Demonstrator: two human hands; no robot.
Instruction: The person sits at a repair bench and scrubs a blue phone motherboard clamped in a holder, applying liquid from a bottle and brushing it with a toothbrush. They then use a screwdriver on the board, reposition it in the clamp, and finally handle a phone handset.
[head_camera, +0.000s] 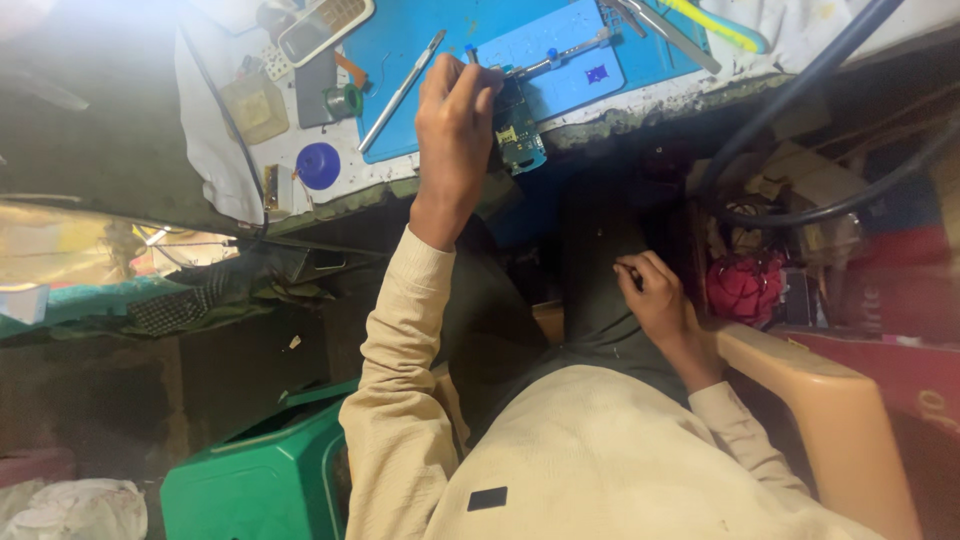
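Note:
My left hand (455, 110) reaches up to the front edge of the workbench and grips a small green circuit board (521, 140). The board hangs partly over the edge of the blue work mat (440, 40). A metal clamp arm (560, 58) on the mat ends right by my fingertips. My right hand (655, 295) rests low on my lap against dark trousers. Its fingers are curled shut and I see nothing in them.
Metal tweezers (400, 90) lie on the mat left of my hand. A solder spool (343, 100), a blue round lid (318, 165) and a phone (325, 25) sit on the bench's left part. Black cables (800, 90) loop at right above red cloth (745, 285). A green stool (260, 480) stands below and a beige chair arm (830, 400) at right.

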